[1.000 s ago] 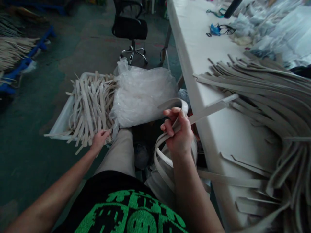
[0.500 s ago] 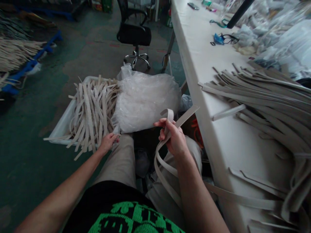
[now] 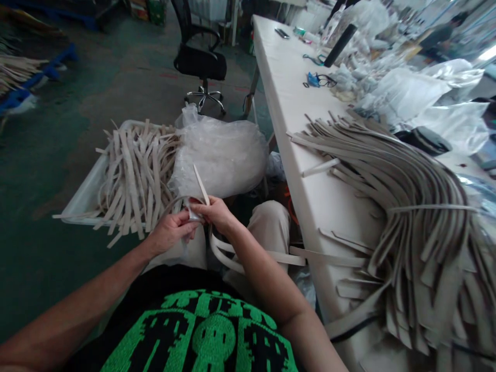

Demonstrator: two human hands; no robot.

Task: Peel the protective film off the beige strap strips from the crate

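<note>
My right hand [image 3: 217, 214] is closed on pale beige strips [image 3: 220, 250] that loop down over my lap, one end sticking up past the fingers. Just left of it, my left hand [image 3: 170, 232] pinches a small piece of clear plastic [image 3: 196, 213] against the strips; its exact shape is partly hidden by the fingers. Beyond my hands, a white bin [image 3: 83, 194] overflows with similar strips [image 3: 134, 170]. A big, full clear plastic bag [image 3: 220, 150] leans against the bin's right side.
To my right runs a long white table [image 3: 279, 98]. On it lie a tied bundle of grey-beige strips [image 3: 387, 170], heaped plastic bags [image 3: 403, 88], blue-handled scissors [image 3: 313, 79] and a phone [image 3: 282, 33]. A black office chair [image 3: 201, 62] stands ahead, and a blue pallet [image 3: 58, 64] at far left.
My right hand has moved left and down with the strips to meet my left hand. The left hand has shifted slightly, now holding plastic at the strips. The view has turned right.
</note>
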